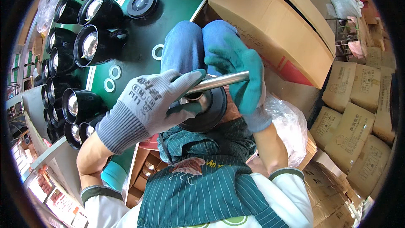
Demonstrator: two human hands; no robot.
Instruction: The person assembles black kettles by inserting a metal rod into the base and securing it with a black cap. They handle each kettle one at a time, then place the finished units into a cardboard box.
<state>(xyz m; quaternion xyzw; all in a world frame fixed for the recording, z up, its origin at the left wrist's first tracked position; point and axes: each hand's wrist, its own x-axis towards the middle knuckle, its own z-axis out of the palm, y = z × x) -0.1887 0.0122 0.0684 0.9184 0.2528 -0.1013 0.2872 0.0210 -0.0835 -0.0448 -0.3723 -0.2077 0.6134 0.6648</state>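
Note:
My left hand (147, 105), in a grey glove, is closed round the near end of a shiny metal bar (219, 81). Its thumb side also presses on a round black piece (211, 116) with a metal neck, held over my lap. How the bar meets the neck is hidden by the fingers. My right hand (242, 76), in a glove with a green palm, has its fingers spread and partly blurred. The bar's far end lies across that palm; whether the two touch, I cannot tell.
Several black mugs (90, 44) with shiny insides lie along the green tabletop (139, 65) at left. A black lid (141, 4) and several pale rings (114, 72) are nearer me. An open cardboard box (270, 21) stands ahead right; stacked cartons (350, 131) fill the right side.

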